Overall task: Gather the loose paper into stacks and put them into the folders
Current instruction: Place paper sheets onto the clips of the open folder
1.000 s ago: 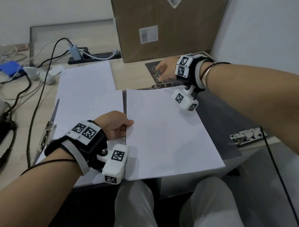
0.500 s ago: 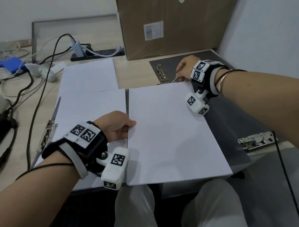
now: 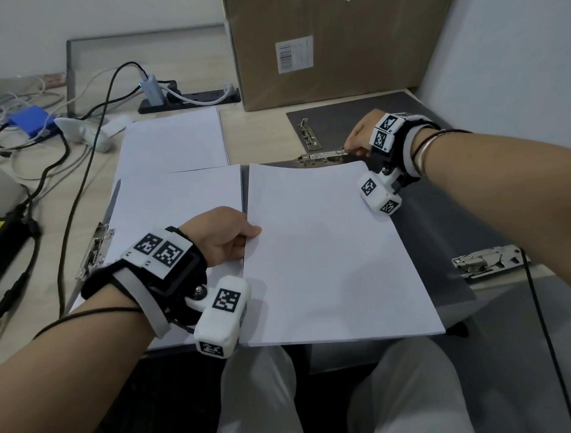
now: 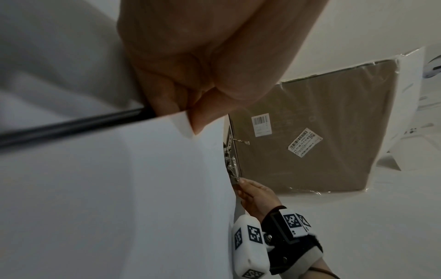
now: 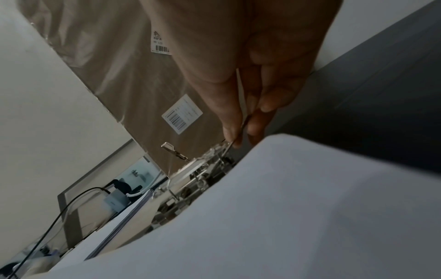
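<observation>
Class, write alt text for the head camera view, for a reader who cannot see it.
A person's left hand pinches the left edge of a white paper stack lying on an open grey folder, while the right hand holds the lever of its metal clip. More paper, cables and a cardboard box sit behind.

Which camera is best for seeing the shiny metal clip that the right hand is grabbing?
The right wrist view: it shows up close the fingers of the right hand pinching the thin lever of the metal clip. The head view shows the whole clip small, above the paper stack. The left wrist view shows it edge-on.
</observation>
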A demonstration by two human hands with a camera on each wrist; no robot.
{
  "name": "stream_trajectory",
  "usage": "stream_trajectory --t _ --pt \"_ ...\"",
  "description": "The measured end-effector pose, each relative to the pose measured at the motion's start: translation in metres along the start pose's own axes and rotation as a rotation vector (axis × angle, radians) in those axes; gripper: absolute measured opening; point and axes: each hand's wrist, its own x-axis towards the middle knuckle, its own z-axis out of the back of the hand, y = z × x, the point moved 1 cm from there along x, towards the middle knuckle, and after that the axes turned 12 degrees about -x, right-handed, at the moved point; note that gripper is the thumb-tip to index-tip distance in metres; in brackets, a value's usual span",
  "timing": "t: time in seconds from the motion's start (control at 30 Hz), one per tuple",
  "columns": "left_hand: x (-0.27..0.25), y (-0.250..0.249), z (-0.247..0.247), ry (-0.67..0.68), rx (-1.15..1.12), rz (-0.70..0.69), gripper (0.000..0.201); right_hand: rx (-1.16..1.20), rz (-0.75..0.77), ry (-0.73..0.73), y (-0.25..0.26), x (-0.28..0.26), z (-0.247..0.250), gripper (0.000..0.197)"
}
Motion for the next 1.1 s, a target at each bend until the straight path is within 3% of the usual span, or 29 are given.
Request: stream_trajectory --t 0.3,0.63,0.83,1.0,1.1 --pt "-0.001 0.000 0.005 0.038 -0.021 -0.014 0.022 0.008 0.022 0.012 0.003 -0.002 0.008 0.028" --pt "0.008 -0.002 -0.004 -0.022 -0.027 -0.008 0.015 -0.006 0.062 0.014 0.006 -0.003 0.010 0.030" --pt "0.018 -0.004 -0.010 -0.062 -0.026 0.002 0.023 0.008 0.061 0.004 0.006 -0.002 0.011 0.027" --pt "0.019 -0.004 -0.017 -0.069 -0.004 0.015 0.012 -0.118 0.123 -0.017 0.013 -0.006 0.011 0.020" --pt "0.021 -0.005 -0.019 -0.072 0.025 0.016 0.013 -0.023 0.132 -0.025 0.015 -0.008 0.011 0.017"
